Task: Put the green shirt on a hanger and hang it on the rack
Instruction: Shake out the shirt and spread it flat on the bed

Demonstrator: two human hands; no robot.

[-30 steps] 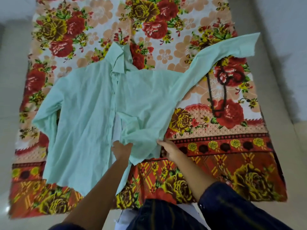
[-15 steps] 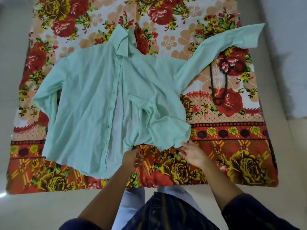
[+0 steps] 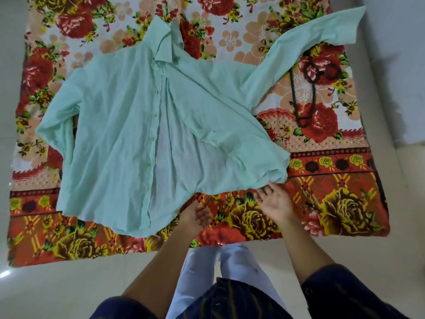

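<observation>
Green shirt [image 3: 128,134] lies spread on the blanket [image 3: 333,203]; left hand [image 3: 195,218] and right hand [image 3: 274,202] released at its hem.

A pale, glossy tiled floor [image 3: 57,288] is seen all around, and a small bright glint of light is reflected at its left edge. A red, orange and yellow floral blanket [image 3: 333,210] is spread flat over it.
</observation>
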